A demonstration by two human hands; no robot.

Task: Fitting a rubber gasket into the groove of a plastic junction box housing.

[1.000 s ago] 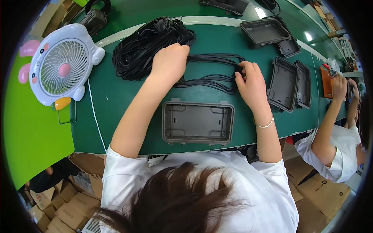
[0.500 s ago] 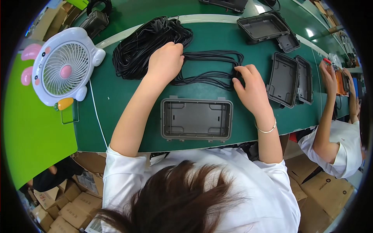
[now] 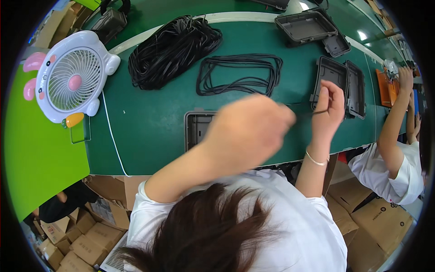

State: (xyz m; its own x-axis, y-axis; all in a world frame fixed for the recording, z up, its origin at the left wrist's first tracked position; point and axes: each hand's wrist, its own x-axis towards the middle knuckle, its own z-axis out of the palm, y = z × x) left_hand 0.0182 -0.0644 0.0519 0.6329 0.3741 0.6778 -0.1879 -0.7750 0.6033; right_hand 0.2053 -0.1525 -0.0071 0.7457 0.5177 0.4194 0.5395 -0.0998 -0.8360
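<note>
Just past the grey box (image 3: 195,130) on the table (image 3: 145,131), a flat coil of black cable (image 3: 242,58) lies loose. Right hand (image 3: 329,102), off to the box's right, is half-curled round a thin black strand (image 3: 319,112); left hand (image 3: 251,131), partly covering the box, looks fisted but blurry, so can't tell its grip.

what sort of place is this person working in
Probably an assembly or packing workshop: a long green workbench holds open grey plastic cases and a bundle of black cord, and cardboard boxes sit lower down.
</note>
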